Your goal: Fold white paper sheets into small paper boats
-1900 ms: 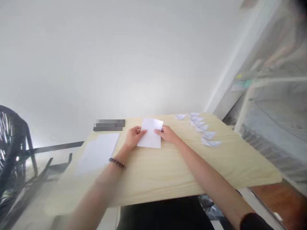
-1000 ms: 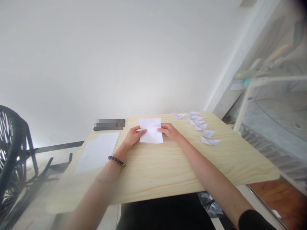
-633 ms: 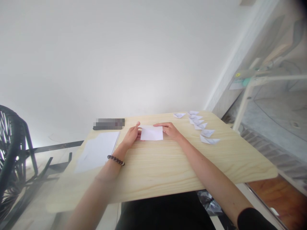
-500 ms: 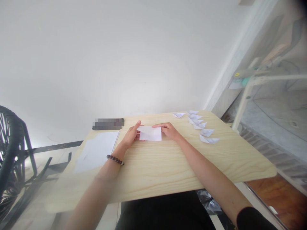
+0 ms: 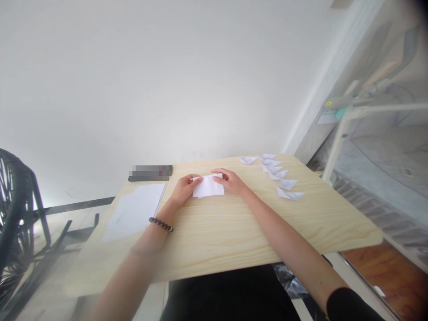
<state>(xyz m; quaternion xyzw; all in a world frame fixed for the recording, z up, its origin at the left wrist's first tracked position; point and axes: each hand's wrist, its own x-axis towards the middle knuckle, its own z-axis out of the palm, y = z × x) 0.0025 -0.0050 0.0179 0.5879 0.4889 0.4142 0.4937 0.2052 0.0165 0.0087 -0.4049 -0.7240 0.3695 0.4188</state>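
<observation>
A small white folded sheet of paper point(image 5: 208, 187) is held just over the middle of the table, its long side facing me. My left hand point(image 5: 184, 188) grips its left end, thumb on top and fingers behind. At the right end my right hand point(image 5: 231, 180) pinches the paper's upper corner between thumb and fingers. The fingers behind the paper are partly hidden. To the right lie several folded paper boats point(image 5: 278, 174) in a slanting row, with one more paper boat point(image 5: 248, 160) slightly apart at the back.
Under everything is a pale wooden table point(image 5: 214, 240). On its left lies a stack of white paper point(image 5: 137, 209), behind which sits a dark, blurred-out object point(image 5: 150, 173). A white wall stands behind, a dark woven chair point(image 5: 20, 209) at left, a white metal frame point(image 5: 337, 142) at right.
My left thumb has come down from pointing up onto the paper's top face. My right thumb now presses on the front too, and the lower edge shows a slightly offset layer.
</observation>
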